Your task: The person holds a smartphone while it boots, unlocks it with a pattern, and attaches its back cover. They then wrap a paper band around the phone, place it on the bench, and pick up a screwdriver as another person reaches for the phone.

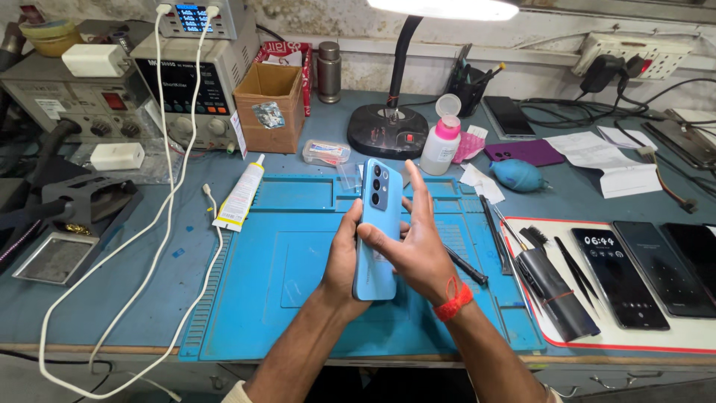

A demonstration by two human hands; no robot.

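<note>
A light blue smartphone (pixel 375 195) stands upright over the blue work mat (pixel 261 283), its back and camera cluster facing me. My left hand (pixel 341 261) grips it from the left side and behind. My right hand (pixel 418 242), with a red thread at the wrist, lies across the phone's back; its thumb presses the lower middle of the cover and its fingers point up along the right edge.
A glue tube (pixel 240 195), a cardboard box (pixel 270 107), a bench power supply (pixel 190 82) and white cables (pixel 160 224) lie left. A lamp base (pixel 388 128), a pink-capped bottle (pixel 441 145), tweezers (pixel 574 269), a black roll (pixel 556 291) and several phones (pixel 619 276) lie right.
</note>
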